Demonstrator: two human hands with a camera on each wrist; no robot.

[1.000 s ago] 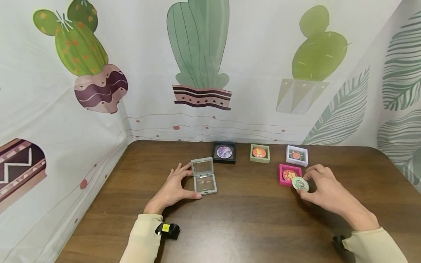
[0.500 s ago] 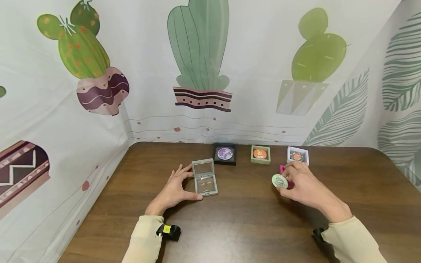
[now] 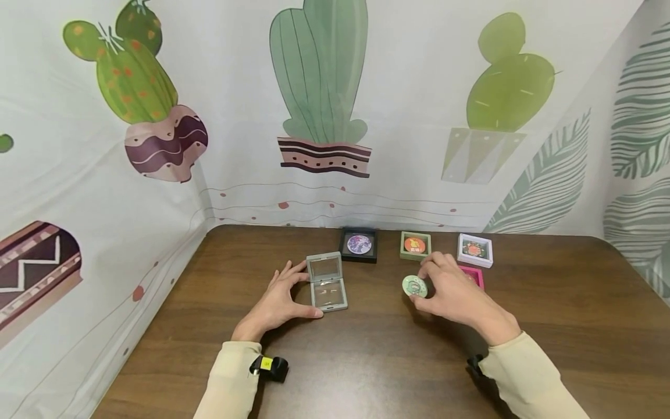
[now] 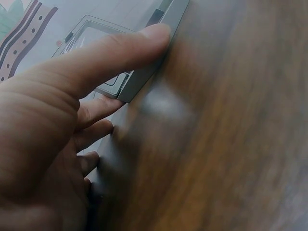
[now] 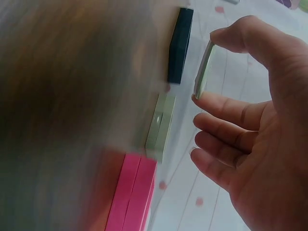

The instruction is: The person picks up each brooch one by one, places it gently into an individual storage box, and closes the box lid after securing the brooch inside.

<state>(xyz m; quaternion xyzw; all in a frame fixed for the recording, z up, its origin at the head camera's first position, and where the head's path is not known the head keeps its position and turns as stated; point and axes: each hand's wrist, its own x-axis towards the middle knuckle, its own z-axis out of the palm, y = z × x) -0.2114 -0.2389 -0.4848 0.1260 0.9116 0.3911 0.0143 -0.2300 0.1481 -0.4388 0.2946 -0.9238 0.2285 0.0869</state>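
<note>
In the head view my left hand (image 3: 275,304) holds an opened grey display case (image 3: 328,294), thumb at its front edge and fingers along its left side. The case has clear film windows, and its lid is folded back. The left wrist view shows the thumb (image 4: 130,50) against the case's side wall (image 4: 149,77). My right hand (image 3: 451,291) pinches a round pale-green badge (image 3: 414,287) by its edge, between thumb and index finger. In the right wrist view the badge (image 5: 204,70) is seen edge-on, above the table, with the other fingers loosely bent.
Along the back stand a black case (image 3: 359,245) with a purple disc, a green case (image 3: 416,245) with an orange disc and a white case (image 3: 475,250). A pink case (image 3: 477,276) is partly hidden behind my right hand. A printed cloth (image 3: 408,198) hangs behind the table.
My right hand has carried the badge leftward, from beside the pink case to a spot in front of the green one. The left hand and grey case have stayed in place.
</note>
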